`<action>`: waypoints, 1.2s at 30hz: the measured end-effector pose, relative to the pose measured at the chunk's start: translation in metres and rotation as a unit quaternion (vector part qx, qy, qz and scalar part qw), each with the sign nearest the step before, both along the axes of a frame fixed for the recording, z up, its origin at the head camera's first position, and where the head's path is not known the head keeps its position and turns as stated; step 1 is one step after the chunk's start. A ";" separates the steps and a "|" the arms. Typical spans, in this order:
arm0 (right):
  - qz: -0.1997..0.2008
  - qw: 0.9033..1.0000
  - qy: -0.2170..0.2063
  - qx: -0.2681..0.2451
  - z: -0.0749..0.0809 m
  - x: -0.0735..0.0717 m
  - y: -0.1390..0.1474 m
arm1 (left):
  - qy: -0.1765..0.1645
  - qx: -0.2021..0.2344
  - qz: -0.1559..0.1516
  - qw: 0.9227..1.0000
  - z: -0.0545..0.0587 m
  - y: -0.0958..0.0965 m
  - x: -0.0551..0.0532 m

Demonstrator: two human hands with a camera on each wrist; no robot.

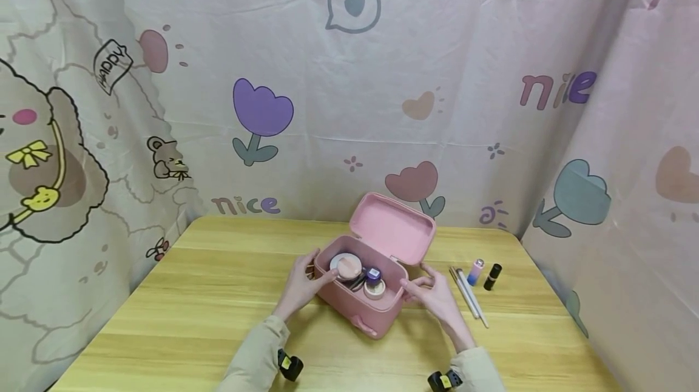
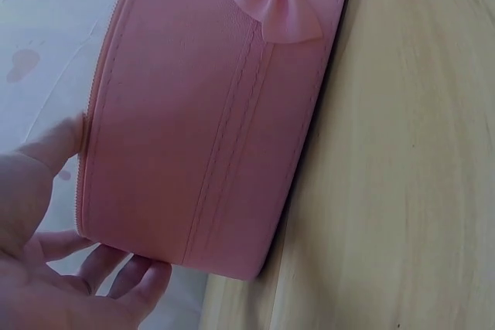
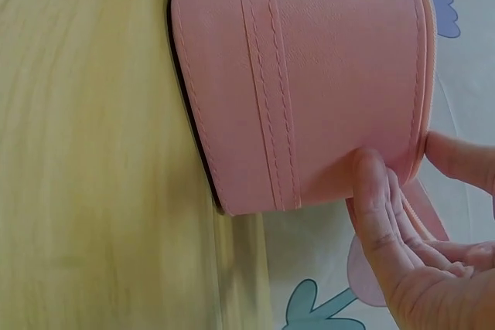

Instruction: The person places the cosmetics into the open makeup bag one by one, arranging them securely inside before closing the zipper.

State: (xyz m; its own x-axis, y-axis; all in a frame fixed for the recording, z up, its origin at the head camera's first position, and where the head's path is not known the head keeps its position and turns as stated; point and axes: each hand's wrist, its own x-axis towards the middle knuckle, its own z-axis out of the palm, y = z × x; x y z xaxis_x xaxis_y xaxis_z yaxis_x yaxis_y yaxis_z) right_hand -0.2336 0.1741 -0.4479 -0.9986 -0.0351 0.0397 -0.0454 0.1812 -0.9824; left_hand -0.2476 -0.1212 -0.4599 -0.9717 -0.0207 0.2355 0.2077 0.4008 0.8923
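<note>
A pink makeup case with a bow on its front stands on the table at an angle, its lid raised and tilted back. Inside lie a round compact with a beige puff, a small purple-capped jar and a white round pot. My left hand grips the left end, thumb over the rim and fingers against the outer wall. At the opposite end my right hand holds the case, thumb at the rim and fingers on the side. The wrist views show the stitched pink wall close up.
On the table, right of the case, lie two slender brushes. Beside them stand a pink-and-blue tube and a black lipstick tube. A printed curtain hangs behind the table and along both sides.
</note>
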 end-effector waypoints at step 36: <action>-0.066 0.983 0.112 0.130 -0.004 -0.003 -0.012 | 0.138 -0.170 0.099 0.971 -0.002 0.015 0.032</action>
State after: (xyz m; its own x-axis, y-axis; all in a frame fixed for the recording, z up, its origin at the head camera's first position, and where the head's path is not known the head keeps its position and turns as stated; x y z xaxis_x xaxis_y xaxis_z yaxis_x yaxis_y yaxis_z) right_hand -0.2363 0.1626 -0.4521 -0.9623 0.0568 0.2660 -0.2144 0.4432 -0.8704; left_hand -0.2158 -0.1066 -0.4623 -0.8559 -0.0763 0.5114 0.3078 0.7195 0.6225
